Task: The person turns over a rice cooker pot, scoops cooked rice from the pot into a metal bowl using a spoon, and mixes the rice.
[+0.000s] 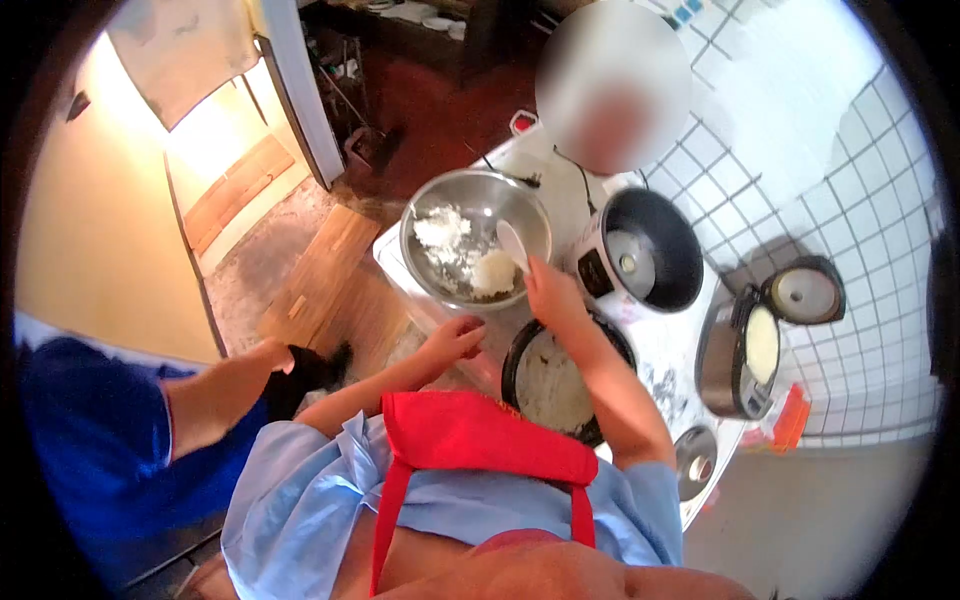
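Note:
My right hand (548, 292) is closed around a white rice paddle (512, 243), which reaches over the steel bowl (531, 205). White rice (441, 229) lies in the bowl in a loose heap, with a rounder lump of rice (493, 272) near the paddle. By the counter's front edge, just below the bowl, my left hand (456, 340) is empty, its fingers loosely apart. Under my right forearm stands a dark round pot (545, 385) with a pale, whitish inside.
A rice cooker (592, 268) with a dark inner pot stands right of the bowl. Farther right are a second cooker (722, 365) holding white food, and a lid (695, 462). Another person's arm (225, 395) is at left. Tiled wall (850, 350) borders the counter.

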Motion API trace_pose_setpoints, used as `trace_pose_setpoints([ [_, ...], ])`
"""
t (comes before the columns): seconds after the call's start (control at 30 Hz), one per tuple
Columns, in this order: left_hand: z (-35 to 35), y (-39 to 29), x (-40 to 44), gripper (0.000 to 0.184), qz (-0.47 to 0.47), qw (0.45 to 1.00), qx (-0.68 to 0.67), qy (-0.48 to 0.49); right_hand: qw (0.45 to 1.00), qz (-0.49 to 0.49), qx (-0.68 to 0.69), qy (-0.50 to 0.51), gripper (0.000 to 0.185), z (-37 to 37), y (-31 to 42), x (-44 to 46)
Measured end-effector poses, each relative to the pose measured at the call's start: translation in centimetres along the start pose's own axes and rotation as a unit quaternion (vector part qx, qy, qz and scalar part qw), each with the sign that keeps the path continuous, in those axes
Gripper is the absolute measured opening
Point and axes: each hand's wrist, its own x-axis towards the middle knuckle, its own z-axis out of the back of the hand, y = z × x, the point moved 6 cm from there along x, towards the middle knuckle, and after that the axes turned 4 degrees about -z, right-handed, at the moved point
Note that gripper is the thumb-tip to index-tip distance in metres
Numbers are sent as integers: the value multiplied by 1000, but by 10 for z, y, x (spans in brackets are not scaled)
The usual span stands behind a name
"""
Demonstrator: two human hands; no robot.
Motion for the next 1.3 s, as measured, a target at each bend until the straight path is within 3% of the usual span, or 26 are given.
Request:
trace_pose_setpoints([
  [0.1,22,10,-7,44,10,1000,-1,-7,989,68,103,-76,29,16,-11,-43],
  [0.2,47,25,-15,42,20,1000,-2,-13,974,-111,196,9,32,24,-29,-99],
  [0.27,73,34,-15,39,34,999,0,-15,987,-91,121,-60,34,6,-67,-139],
  [0.3,85,25,-19,37,17,1000,-5,-22,980,-114,153,-64,34,5,-73,-160],
  [0.33,93,14,-28,34,1,1000,-12,-27,972,-78,193,-112,35,13,-66,-175],
  [0.37,99,2,-37,32,-16,999,-19,-32,954,-159,238,-85,33,-4,-90,-192],
  [0.43,116,-44,-47,27,-106,991,64,-50,958,-180,201,-91,34,4,-84,-210],
  [0.47,119,-66,-52,27,-105,992,36,-60,954,-199,202,-98,34,4,-85,-217],
  [0.6,130,-143,-60,34,-247,961,-27,-122,958,-176,185,-126,36,1,-85,-221],
  [0.67,133,-176,-65,54,-321,941,4,-103,963,-166,164,-137,36,3,-80,-218],
  [0.73,135,-210,-78,66,-396,903,44,-161,967,-134,139,-166,36,-1,-84,-220],
  [0.87,162,-268,-110,72,-489,831,41,-263,964,-126,131,-195,37,-5,-89,-222],
  [0.97,192,-286,-122,69,-491,812,27,-316,966,-169,106,-165,38,-4,-87,-222],
  [1.07,209,-290,-130,67,-470,818,1,-330,970,-100,68,-211,38,1,-82,-221],
  [1.3,248,-279,-156,68,-478,784,-57,-393,969,-130,77,-193,41,-4,-86,-220],
])
